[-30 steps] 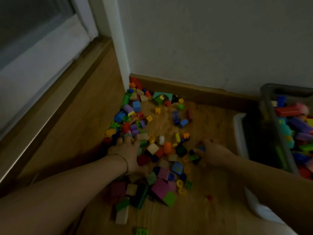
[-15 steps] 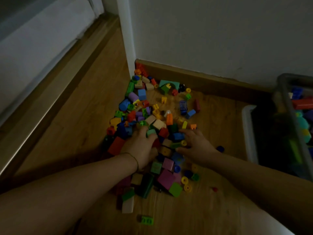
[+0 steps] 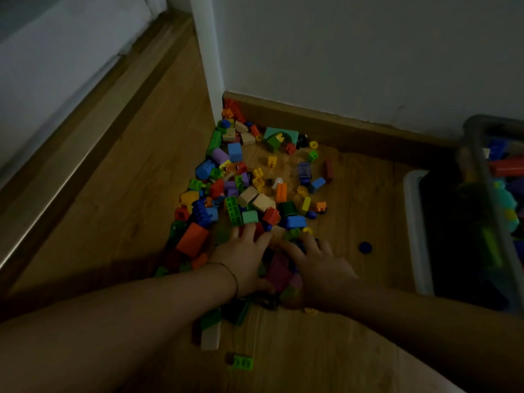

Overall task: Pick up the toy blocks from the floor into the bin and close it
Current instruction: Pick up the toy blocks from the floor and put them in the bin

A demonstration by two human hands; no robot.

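A heap of colourful toy blocks (image 3: 256, 191) covers the wooden floor in the corner by the wall. My left hand (image 3: 243, 258) and my right hand (image 3: 319, 265) lie side by side on the near end of the heap, fingers curled, cupping a clump of blocks between them. The palms hide the blocks underneath. The clear bin (image 3: 475, 148) stands at the right edge, partly filled with blocks, apart from both hands.
A white lid (image 3: 414, 222) lies on the floor against the bin's left side. A loose blue round piece (image 3: 365, 247) sits between heap and lid. A green block (image 3: 242, 362) and a white block (image 3: 211, 337) lie near me. A wooden skirting (image 3: 354, 129) runs behind.
Both hands have slid towards each other across the heap and now meet over its near end, pushing blocks together. The view has tilted slightly and come closer.
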